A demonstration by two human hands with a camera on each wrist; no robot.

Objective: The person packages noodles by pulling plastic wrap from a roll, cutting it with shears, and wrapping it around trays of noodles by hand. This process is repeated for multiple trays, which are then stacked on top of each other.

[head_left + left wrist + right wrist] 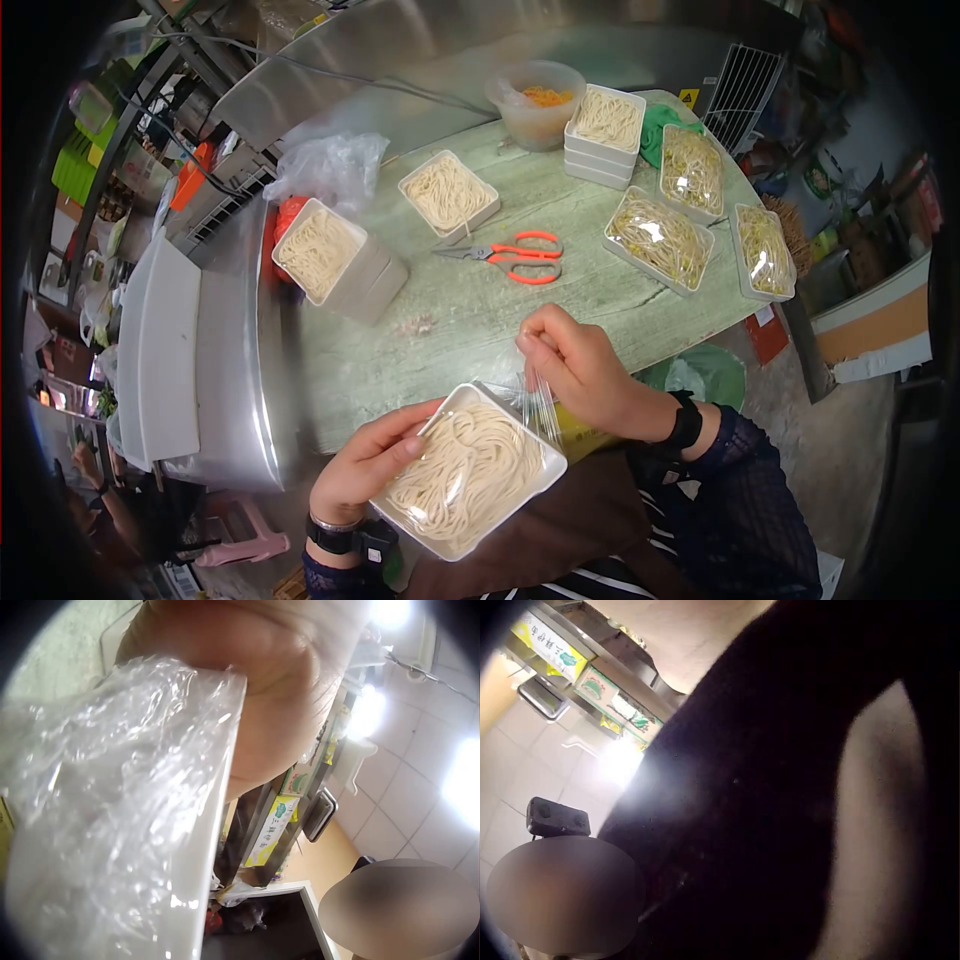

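Observation:
My left hand (365,465) grips a white tray of noodles (465,480) by its left edge, thumb over the rim, tilted above the lap at the table's near side. Clear film lies taut and shiny over the noodles. At the tray's upper right, my right hand (585,380) pinches a gathered tail of plastic wrap (541,405) and draws it away from the tray. In the left wrist view, crumpled plastic wrap (112,802) covers the tray's underside, with the left palm (262,690) against its edge. Dark fabric fills much of the right wrist view, hiding the right fingers.
Orange-handled scissors (525,258) lie mid-table. Around them stand a noodle tray (450,195), a left stack of noodle trays (365,285) and a back stack (600,165). Wrapped bean sprout trays (660,238) sit right, a plastic tub (530,125) behind, a plastic bag (328,170) back left.

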